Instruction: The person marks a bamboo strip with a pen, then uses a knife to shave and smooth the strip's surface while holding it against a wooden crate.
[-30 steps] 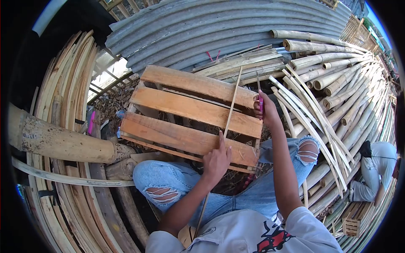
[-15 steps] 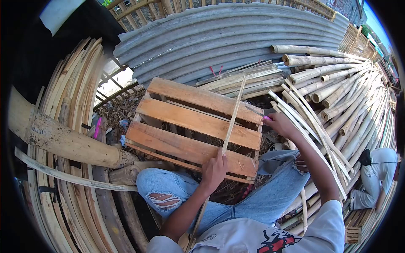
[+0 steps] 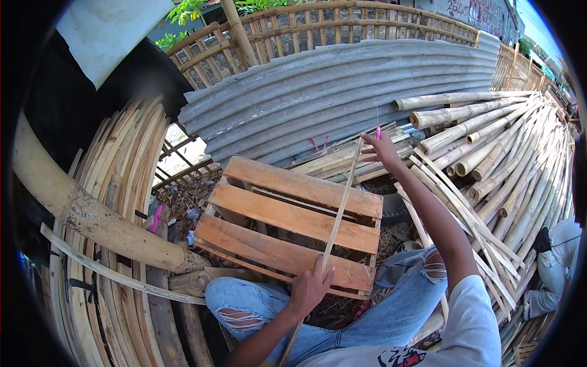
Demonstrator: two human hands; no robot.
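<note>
A thin bamboo strip [image 3: 338,214] lies slanted across a wooden pallet [image 3: 287,223] in front of my knees. My left hand [image 3: 310,284] presses the strip down onto the near slat. My right hand [image 3: 381,150] is stretched out to the strip's far end, over the pile of split bamboo, and grips a pink-handled knife [image 3: 378,131] with its thin blade pointing up.
Bamboo poles [image 3: 483,131] are stacked to the right, with split strips [image 3: 455,196] fanned over them. A thick bamboo trunk [image 3: 98,223] and curved slats [image 3: 116,165] lie at left. Corrugated sheet [image 3: 330,85] leans behind. Another person [image 3: 550,269] crouches at right.
My right hand has moved away along the strip, from beside the pallet's right edge to the strip's far end. My left hand has stayed on the strip. The view has tilted upward.
</note>
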